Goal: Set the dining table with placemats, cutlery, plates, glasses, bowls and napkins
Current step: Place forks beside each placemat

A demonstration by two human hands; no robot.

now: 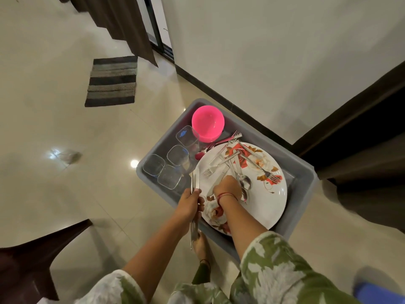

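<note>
Knives [193, 229] through left grip [190, 205]; right grip [226, 188] on cutlery [236, 163]

Single head-worn wide-angle view. Faces steeply down, close above rectangular grey plastic tub [302, 178] on glossy cream tiled floor [65, 183].

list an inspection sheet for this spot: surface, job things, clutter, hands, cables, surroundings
surface: glossy tiled floor; a grey tub stands on it
job's things: in the tub, a floral plate with loose forks and spoons on it, four clear glasses and a pink bowl
clutter: a pale crumpled scrap on the floor, too blurred to identify
hands: left hand grips long cutlery pieces; right hand reaches into the cutlery on the plate, fingers hidden
cables: nothing seen
surroundings: striped mat, dark curtain, white wall, dark furniture
</note>
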